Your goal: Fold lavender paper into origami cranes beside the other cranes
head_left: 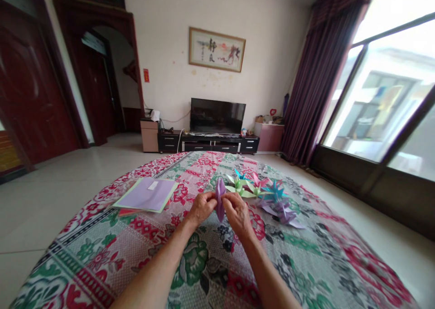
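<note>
Between my two hands, just above the table, is a folded piece of purple origami paper [220, 189], narrow and pointed at its top and bottom ends. My left hand [203, 207] pinches its left side with thumb and forefinger. On the other side, my right hand [237, 213] pinches the right edge, the rest of its fingers curled in. Just beyond and right of my right hand lie finished folded paper pieces with pointed petals: a green one [240, 185], a blue one [276, 191], a pink one [261, 181] and a purple one [286, 213].
A stack of square coloured paper [147, 195], purple on top with a small white scrap [153, 185], lies left of my hands. The round table wears a flowered cloth [190, 259]. Across the floor stand a television [218, 116] and a low black cabinet [170, 142].
</note>
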Tool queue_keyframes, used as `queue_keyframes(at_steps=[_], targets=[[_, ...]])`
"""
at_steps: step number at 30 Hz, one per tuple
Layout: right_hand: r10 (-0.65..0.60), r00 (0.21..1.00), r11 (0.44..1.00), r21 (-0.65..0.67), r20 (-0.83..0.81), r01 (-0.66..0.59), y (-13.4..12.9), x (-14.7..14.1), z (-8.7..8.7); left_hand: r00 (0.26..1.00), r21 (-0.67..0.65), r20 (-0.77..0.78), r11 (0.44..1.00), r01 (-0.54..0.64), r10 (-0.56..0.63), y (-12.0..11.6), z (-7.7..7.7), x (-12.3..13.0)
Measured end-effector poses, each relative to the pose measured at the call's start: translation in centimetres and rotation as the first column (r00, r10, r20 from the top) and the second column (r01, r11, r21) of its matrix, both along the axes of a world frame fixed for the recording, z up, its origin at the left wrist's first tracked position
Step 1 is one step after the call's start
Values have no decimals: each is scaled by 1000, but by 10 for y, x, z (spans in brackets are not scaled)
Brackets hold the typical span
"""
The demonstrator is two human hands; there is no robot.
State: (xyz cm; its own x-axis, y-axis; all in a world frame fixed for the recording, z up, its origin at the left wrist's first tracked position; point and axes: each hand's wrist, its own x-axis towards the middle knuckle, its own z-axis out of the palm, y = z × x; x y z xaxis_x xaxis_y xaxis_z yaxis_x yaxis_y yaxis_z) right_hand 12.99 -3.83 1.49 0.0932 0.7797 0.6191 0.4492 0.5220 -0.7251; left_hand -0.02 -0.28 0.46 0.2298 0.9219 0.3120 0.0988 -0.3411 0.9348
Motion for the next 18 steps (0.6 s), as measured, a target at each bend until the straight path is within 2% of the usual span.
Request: queue_keyframes(at_steps=[6, 12, 18], targets=[[-10, 1000, 1000, 1, -4, 10, 2, -1, -3, 1000, -5, -18, 1000, -24, 24, -2, 2, 0], [-63, 998, 998, 21, -16, 64, 9, -2, -12, 1000, -1, -16, 1000, -4, 4, -1, 1, 0], [-79, 995, 997, 3, -61, 79, 8, -2, -9, 999, -37, 28, 998, 44, -43, -2, 1, 0]])
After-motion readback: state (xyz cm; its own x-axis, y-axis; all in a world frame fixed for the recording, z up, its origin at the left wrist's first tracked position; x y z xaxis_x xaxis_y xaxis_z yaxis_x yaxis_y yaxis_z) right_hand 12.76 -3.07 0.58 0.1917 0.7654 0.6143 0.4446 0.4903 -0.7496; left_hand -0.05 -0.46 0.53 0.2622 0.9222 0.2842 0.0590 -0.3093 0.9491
